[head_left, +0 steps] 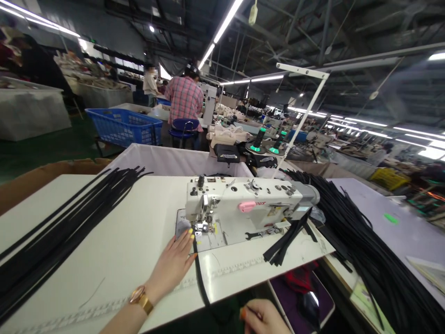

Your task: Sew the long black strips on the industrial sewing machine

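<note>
A white sewing machine stands on a white table. A narrow black strip runs from under its needle area down over the table's front edge. My left hand, with a gold watch on the wrist, lies flat beside the presser foot, fingers stretched out, fingertips at the strip's upper end. Below the table edge, at the bottom of the view, my right hand is closed, thumb and finger pinched on a thin dark end that looks like the same strip.
Long black strips lie across the table's left side. More strips are heaped at the right, and a short bundle hangs near the machine. A wrench lies at its base. Behind are a blue basket and a seated person.
</note>
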Motion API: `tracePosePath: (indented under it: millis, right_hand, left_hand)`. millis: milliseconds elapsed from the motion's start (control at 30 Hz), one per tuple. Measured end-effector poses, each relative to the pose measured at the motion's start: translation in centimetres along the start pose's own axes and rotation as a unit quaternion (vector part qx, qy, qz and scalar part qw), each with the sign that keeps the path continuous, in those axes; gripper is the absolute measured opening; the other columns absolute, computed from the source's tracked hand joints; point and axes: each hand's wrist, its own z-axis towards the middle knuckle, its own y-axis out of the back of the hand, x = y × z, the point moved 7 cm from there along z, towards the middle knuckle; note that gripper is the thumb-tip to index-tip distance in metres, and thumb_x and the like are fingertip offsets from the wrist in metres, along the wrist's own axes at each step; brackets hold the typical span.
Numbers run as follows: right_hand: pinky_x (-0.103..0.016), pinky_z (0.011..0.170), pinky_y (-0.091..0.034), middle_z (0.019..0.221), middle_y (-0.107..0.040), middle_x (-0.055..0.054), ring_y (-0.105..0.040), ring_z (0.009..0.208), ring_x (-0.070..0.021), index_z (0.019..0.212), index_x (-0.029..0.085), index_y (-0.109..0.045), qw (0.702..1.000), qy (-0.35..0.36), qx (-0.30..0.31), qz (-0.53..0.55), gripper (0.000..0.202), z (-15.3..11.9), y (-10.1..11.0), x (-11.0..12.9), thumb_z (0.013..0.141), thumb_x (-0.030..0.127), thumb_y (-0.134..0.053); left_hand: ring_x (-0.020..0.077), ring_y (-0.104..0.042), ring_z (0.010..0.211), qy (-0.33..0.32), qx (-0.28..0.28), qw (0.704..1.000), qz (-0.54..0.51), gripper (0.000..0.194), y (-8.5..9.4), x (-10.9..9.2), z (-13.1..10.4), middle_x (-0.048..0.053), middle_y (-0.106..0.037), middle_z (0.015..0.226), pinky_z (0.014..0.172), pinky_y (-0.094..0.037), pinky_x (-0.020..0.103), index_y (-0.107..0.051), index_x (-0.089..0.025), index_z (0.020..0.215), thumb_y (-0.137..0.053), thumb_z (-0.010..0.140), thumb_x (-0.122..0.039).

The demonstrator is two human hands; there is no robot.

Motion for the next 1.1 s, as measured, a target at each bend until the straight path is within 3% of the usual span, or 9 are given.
tracePosePath:
  millis: [100,233,300,400,533,633,900,1000,1100]
  right_hand:
    - [-0.024,0.064,-0.041,0.063,-0.067,-0.002,-0.061,0.064,-0.0137,0.066,0.017,-0.064,0.978,0.000,-0.141,-0.153,0.046,0.7,6.8,-1.1,0.097,0.044,-0.042]
    - [-0.026,0.069,-0.042,0.086,-0.071,-0.005,-0.065,0.081,-0.0179,0.083,0.018,-0.066,0.868,-0.088,-0.294,-0.390,0.036,-0.4,17.1,-2.5,0.098,0.035,-0.038]
    - [-0.028,0.069,-0.042,0.098,-0.069,-0.008,-0.066,0.088,-0.0217,0.094,0.018,-0.066,0.832,-0.125,-0.322,-0.434,0.031,-0.6,20.7,-3.4,0.097,0.031,-0.039]
    - [-0.028,0.068,-0.043,0.108,-0.066,-0.007,-0.067,0.090,-0.0204,0.112,0.024,-0.063,0.804,-0.140,-0.301,-0.493,0.030,0.7,22.9,-4.4,0.096,0.022,-0.038]
    - [-0.026,0.070,-0.046,0.117,-0.062,-0.007,-0.068,0.091,-0.0182,0.126,0.029,-0.055,0.786,-0.128,-0.237,-0.557,0.036,3.7,22.5,-4.8,0.096,0.018,-0.038]
    - [-0.028,0.071,-0.048,0.114,-0.062,-0.009,-0.068,0.089,-0.0189,0.119,0.024,-0.059,0.772,-0.115,-0.198,-0.593,0.032,5.2,21.8,-4.5,0.097,0.017,-0.037]
    - [-0.030,0.070,-0.049,0.114,-0.061,-0.012,-0.067,0.089,-0.0216,0.102,0.017,-0.062,0.763,-0.086,-0.184,-0.613,0.027,4.6,21.5,-1.9,0.096,0.014,-0.036]
    - [-0.028,0.075,-0.048,0.127,-0.057,-0.012,-0.065,0.096,-0.0199,0.116,0.018,-0.056,0.782,-0.038,-0.186,-0.594,0.030,4.5,18.1,0.6,0.096,0.015,-0.035]
    - [-0.026,0.079,-0.046,0.113,-0.066,-0.008,-0.063,0.097,-0.0188,0.110,0.018,-0.058,0.811,0.033,-0.150,-0.564,0.027,4.3,10.9,3.9,0.087,0.012,-0.046]
  left_hand:
    - [0.0321,-0.039,0.138,-0.014,-0.005,1.000,0.010,0.059,-1.1,0.4,-0.4,0.015,-0.044,0.147,0.112,-0.035,0.053,-0.051,-0.010,0.138,-0.039,0.097,-0.050]
    - [0.0339,-0.039,0.137,-0.034,-0.016,0.999,0.019,0.063,-3.2,1.4,-0.9,0.018,-0.042,0.148,0.112,-0.031,0.055,-0.050,-0.006,0.138,-0.040,0.095,-0.051]
    - [0.0340,-0.038,0.138,-0.044,-0.019,0.999,0.018,0.064,-4.0,1.8,-1.0,0.018,-0.042,0.148,0.112,-0.029,0.055,-0.050,-0.006,0.137,-0.039,0.094,-0.052]
    - [0.0338,-0.038,0.137,-0.052,-0.029,0.998,0.008,0.067,-4.5,2.0,-1.1,0.017,-0.043,0.148,0.112,-0.029,0.055,-0.050,-0.007,0.138,-0.036,0.093,-0.054]
    - [0.0340,-0.040,0.136,-0.050,-0.039,0.998,-0.005,0.071,-4.3,2.0,-1.1,0.018,-0.047,0.145,0.112,-0.029,0.055,-0.052,-0.006,0.135,-0.031,0.092,-0.058]
    - [0.0331,-0.039,0.137,-0.038,-0.026,0.999,-0.005,0.068,-4.1,1.9,-1.0,0.017,-0.046,0.146,0.112,-0.030,0.055,-0.052,-0.007,0.136,-0.031,0.093,-0.056]
    - [0.0328,-0.039,0.137,-0.024,-0.015,1.000,-0.005,0.062,-3.6,1.7,-0.6,0.017,-0.045,0.147,0.112,-0.032,0.054,-0.051,-0.008,0.137,-0.036,0.094,-0.050]
    - [0.0327,-0.040,0.137,-0.029,-0.012,0.999,0.008,0.062,-3.2,1.4,-0.5,0.018,-0.045,0.147,0.112,-0.033,0.054,-0.051,-0.006,0.137,-0.038,0.094,-0.050]
    - [0.0320,-0.039,0.138,-0.023,-0.008,1.000,0.019,0.060,-2.4,1.0,-0.4,0.017,-0.044,0.147,0.112,-0.034,0.053,-0.051,-0.008,0.137,-0.038,0.096,-0.050]
